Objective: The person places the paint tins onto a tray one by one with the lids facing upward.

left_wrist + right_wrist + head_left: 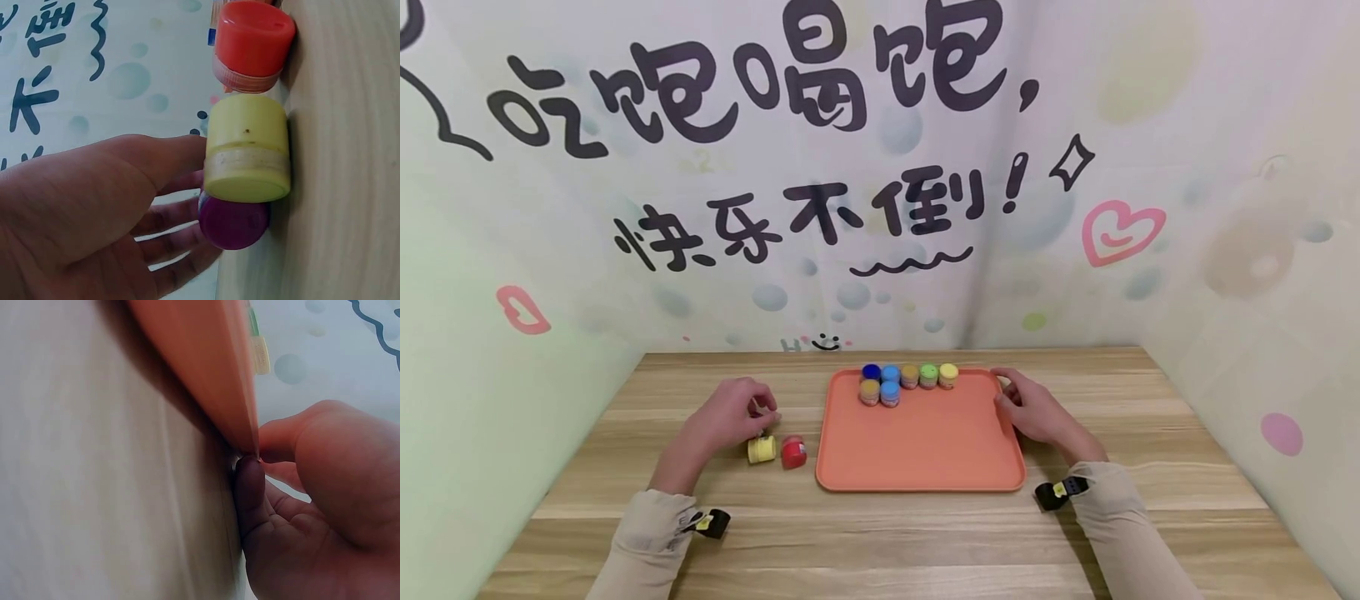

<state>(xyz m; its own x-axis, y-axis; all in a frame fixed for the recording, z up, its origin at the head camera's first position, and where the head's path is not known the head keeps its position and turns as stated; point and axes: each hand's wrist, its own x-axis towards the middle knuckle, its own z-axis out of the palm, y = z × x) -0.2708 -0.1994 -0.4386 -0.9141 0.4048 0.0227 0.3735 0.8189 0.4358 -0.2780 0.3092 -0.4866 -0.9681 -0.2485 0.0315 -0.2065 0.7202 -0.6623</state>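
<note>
My left hand [735, 412] reaches over the small lidded jars left of the tray, fingers loosely bent and spread. In the left wrist view its fingers lie about a purple jar [234, 224], which is tipped with its round end toward the camera; whether they grip it is hard to see. A yellow jar [248, 140] lies in front and hides the thumb tip. Beside it is a red jar [253, 40]. My right hand [1033, 408] pinches the right rim of the orange tray [917, 458] between thumb and fingers.
Several small jars stand along the tray's back edge: a dark blue jar [871, 372], light blue, tan, green and yellow ones, with a tan jar [869, 393] and a light blue jar [890, 394] in front. The wooden table [880, 542] meets a printed curtain [880, 308] behind.
</note>
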